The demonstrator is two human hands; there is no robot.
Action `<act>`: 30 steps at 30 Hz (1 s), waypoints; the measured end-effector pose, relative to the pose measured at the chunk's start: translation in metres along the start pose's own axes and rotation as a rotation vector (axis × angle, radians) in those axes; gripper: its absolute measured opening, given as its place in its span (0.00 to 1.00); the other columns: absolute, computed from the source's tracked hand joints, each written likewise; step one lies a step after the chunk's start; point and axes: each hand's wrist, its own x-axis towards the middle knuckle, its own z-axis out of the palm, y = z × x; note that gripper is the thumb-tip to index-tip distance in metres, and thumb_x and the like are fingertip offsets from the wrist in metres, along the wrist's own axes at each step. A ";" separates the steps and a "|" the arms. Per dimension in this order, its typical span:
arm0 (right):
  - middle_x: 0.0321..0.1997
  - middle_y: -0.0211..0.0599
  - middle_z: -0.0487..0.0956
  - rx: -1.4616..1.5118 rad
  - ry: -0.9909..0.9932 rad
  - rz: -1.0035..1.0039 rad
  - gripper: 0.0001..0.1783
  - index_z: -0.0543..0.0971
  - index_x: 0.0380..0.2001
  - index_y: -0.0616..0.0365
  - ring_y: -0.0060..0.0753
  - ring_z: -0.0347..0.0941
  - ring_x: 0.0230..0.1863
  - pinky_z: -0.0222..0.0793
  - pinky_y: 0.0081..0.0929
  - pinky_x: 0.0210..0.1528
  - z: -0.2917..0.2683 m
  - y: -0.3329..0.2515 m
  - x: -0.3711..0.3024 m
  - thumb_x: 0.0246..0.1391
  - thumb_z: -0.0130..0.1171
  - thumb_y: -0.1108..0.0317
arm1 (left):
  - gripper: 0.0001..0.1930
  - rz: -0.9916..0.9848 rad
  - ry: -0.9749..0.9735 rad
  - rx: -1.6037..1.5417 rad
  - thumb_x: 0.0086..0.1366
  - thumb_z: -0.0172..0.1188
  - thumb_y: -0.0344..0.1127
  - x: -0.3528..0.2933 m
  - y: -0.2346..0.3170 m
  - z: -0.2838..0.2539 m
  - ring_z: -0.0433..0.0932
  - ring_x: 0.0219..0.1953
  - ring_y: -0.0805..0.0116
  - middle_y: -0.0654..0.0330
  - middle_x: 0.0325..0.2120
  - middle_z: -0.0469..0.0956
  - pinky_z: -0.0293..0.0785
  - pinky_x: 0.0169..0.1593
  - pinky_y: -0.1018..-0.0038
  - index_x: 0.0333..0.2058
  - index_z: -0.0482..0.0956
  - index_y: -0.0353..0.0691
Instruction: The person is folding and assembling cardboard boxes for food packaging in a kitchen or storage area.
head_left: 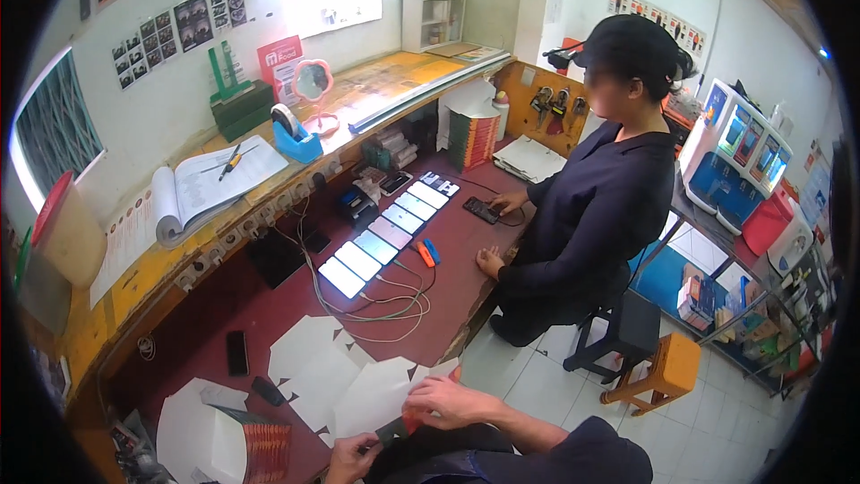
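Note:
At the table's near edge, a white paperboard food carton (374, 392) lies partly folded, its outer side showing red and dark green. My right hand (448, 401) is closed on the carton's right edge, fingers bent over the board. Lower down, my left hand (355, 457) pinches the carton's dark green near edge. Under and beyond it rests another flat white carton blank (312, 354) with small dark notches. To the left stands a nested stack of cartons (267, 450) with red patterned sides.
A row of lit phones (388, 232) with charging cables (408, 298) crosses the table. A co-worker (596, 188) at the right touches a dark phone (482, 209). Another black phone (236, 353) lies left of the blanks. A yellow shelf (116, 314) runs along the wall.

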 end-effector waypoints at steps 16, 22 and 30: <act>0.38 0.40 0.71 -0.167 0.182 0.064 0.13 0.73 0.36 0.57 0.44 0.69 0.44 0.67 0.38 0.45 0.015 -0.034 0.005 0.56 0.64 0.62 | 0.15 -0.229 -0.147 -0.618 0.62 0.68 0.31 0.020 0.017 0.014 0.82 0.39 0.68 0.57 0.39 0.83 0.81 0.38 0.72 0.47 0.80 0.36; 0.38 0.41 0.71 -0.182 0.295 0.049 0.15 0.72 0.35 0.59 0.45 0.70 0.44 0.68 0.40 0.45 0.023 -0.038 0.009 0.51 0.67 0.64 | 0.12 -0.281 0.015 -0.617 0.62 0.68 0.28 0.013 0.038 0.007 0.83 0.39 0.66 0.55 0.38 0.83 0.82 0.39 0.70 0.45 0.82 0.35; 0.39 0.39 0.70 -0.040 0.243 0.007 0.11 0.73 0.33 0.58 0.43 0.69 0.44 0.68 0.38 0.46 0.002 -0.036 0.003 0.55 0.65 0.66 | 0.10 -0.142 -0.001 -0.601 0.65 0.64 0.25 0.008 0.035 0.009 0.81 0.44 0.68 0.55 0.40 0.83 0.77 0.48 0.71 0.44 0.81 0.34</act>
